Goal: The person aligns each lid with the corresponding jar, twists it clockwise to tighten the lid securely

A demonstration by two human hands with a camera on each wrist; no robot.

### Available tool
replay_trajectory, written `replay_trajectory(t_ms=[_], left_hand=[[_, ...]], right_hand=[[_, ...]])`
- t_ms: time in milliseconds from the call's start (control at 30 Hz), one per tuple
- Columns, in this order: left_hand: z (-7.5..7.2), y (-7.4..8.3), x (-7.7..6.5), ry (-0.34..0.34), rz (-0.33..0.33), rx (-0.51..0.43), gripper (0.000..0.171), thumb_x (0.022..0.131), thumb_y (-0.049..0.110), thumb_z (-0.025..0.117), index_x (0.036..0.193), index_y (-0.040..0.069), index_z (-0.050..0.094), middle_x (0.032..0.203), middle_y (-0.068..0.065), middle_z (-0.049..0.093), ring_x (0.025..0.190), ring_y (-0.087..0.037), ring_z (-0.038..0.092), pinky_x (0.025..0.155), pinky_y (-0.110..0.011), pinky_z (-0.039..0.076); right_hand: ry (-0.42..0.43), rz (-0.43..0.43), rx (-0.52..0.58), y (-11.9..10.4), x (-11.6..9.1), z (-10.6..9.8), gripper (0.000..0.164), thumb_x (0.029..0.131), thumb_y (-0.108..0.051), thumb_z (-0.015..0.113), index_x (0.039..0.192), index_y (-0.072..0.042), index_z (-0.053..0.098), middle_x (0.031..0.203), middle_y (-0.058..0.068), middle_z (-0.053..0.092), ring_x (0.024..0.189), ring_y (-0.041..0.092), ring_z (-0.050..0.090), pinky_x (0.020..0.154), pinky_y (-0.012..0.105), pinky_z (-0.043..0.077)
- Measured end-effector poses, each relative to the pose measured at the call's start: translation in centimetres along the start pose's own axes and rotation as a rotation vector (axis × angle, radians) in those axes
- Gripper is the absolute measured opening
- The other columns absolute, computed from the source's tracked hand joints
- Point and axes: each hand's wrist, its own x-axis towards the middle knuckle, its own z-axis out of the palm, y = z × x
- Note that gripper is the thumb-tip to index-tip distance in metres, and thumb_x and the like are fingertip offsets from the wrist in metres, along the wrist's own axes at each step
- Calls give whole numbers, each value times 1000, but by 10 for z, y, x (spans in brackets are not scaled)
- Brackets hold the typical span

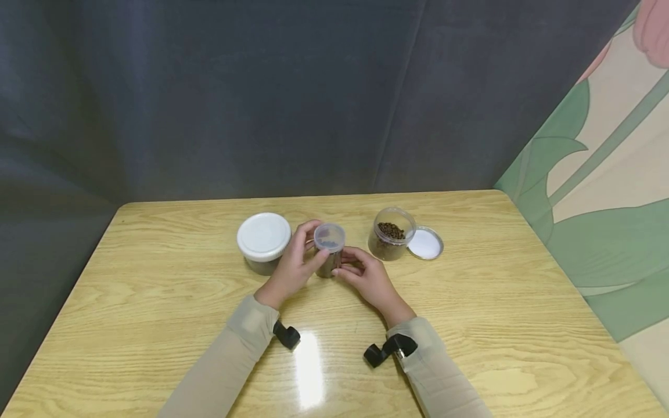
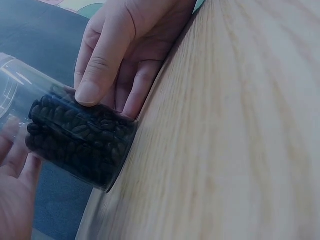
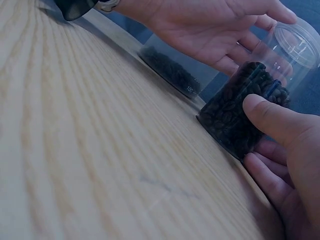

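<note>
A clear lidded jar (image 1: 330,237) stands upright on the table between my two hands, part-filled with dark coffee beans (image 2: 75,137). My left hand (image 1: 294,263) holds its upper part, the thumb close to the lid (image 3: 295,42) and the fingers round the far side. Lower down, near the base, my right hand (image 1: 373,283) grips the jar with its thumb (image 3: 270,116) on the near side and fingers round behind. The lid is seated on the rim.
Left of the jar is a wider tub (image 1: 263,237) with a white lid, dark contents inside. To the right stands an uncovered clear jar (image 1: 385,248) of brown pellets or beans, beside a loose round lid (image 1: 425,244). A dark curtain (image 1: 292,104) hangs behind the table.
</note>
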Motion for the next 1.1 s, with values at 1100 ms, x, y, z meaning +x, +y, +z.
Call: replay_trajectory(t_ms=[1100], left_hand=[[5, 5, 1, 33, 2, 18, 53, 103, 15, 57, 149, 2, 33, 146, -20, 42, 134, -35, 47, 115, -51, 39]], right_hand=[[-4, 10, -4, 2, 1, -1, 48, 88, 3, 76, 132, 7, 59, 124, 24, 64, 116, 38, 63, 96, 28, 55]])
